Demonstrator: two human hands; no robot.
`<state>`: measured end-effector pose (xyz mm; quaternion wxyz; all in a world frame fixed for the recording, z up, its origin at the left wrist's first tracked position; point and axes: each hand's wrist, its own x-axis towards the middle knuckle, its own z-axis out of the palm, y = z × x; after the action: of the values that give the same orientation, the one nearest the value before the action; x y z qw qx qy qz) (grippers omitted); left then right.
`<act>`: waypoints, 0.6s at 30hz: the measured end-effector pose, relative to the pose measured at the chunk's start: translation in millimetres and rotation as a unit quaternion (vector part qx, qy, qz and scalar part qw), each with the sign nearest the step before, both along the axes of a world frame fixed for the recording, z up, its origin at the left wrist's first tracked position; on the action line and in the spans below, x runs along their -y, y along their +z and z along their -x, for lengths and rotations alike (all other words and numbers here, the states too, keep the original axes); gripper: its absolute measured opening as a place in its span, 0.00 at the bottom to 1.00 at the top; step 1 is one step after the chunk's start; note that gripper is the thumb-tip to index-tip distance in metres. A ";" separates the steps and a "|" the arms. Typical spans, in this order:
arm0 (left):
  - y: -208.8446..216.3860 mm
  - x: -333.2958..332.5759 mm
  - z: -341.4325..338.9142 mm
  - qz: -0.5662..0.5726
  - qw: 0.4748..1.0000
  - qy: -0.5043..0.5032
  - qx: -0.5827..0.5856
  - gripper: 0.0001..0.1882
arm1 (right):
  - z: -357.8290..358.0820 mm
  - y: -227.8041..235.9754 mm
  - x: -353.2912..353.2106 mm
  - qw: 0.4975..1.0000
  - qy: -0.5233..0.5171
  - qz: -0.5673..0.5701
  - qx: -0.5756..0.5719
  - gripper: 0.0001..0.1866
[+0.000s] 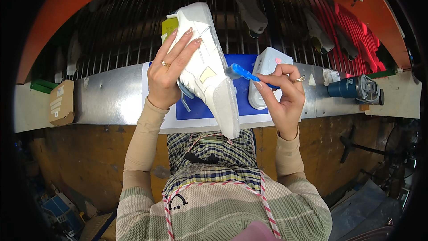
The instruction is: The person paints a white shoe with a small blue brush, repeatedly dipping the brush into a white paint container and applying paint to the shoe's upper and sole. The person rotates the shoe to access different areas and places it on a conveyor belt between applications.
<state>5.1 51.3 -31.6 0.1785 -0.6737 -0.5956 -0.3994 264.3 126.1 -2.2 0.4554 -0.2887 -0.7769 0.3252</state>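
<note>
A white sneaker (212, 53) is held up over the bench on its side, with its toe toward me and its heel away. My left hand (168, 72) is closed around it, the fingers lying across its upper. My right hand (286, 96) pinches a small blue-handled brush (243, 72). The brush's head is right beside the edge of the sneaker's sole; I cannot tell whether it touches. Under the right hand stands a white container (262, 99), partly covered by the fingers. A yellow-green piece (167, 27) shows behind the sneaker's heel.
A blue mat (191, 113) lies on the metal bench (111, 93). At the left is a cardboard box (61, 102); at the right, a dark blue tumbler (345, 87). Beyond the bench, metal rollers (138, 40) carry several shoes, one grey-white shoe (250, 13) among them.
</note>
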 end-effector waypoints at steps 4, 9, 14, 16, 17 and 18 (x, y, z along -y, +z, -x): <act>2.9 0.0 0.3 0.007 1.000 0.003 -0.002 0.28 | -4.7 1.2 -4.2 0.999 0.032 -0.024 0.017 0.12; 5.4 1.0 2.3 0.028 1.000 0.000 0.012 0.28 | -12.3 3.8 -1.7 0.998 0.068 -0.013 0.013 0.12; 8.5 2.9 5.2 0.046 0.999 -0.017 0.022 0.33 | -16.1 4.5 1.2 0.995 0.095 -0.007 -0.010 0.12; 10.2 4.1 6.0 0.057 0.998 -0.020 0.027 0.35 | -18.2 5.5 2.0 0.994 0.110 -0.009 -0.009 0.13; 11.3 4.5 6.7 0.063 0.997 -0.020 0.028 0.36 | -18.9 6.0 2.0 0.993 0.114 -0.008 -0.010 0.13; 12.2 4.7 7.1 0.069 0.997 -0.020 0.030 0.37 | -19.6 6.4 2.2 0.993 0.118 -0.010 -0.009 0.13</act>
<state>-2.1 46.6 -19.4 0.1054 -0.6837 -0.6134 -0.3811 284.0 123.9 4.3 0.4236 -0.1875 -0.8046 0.3716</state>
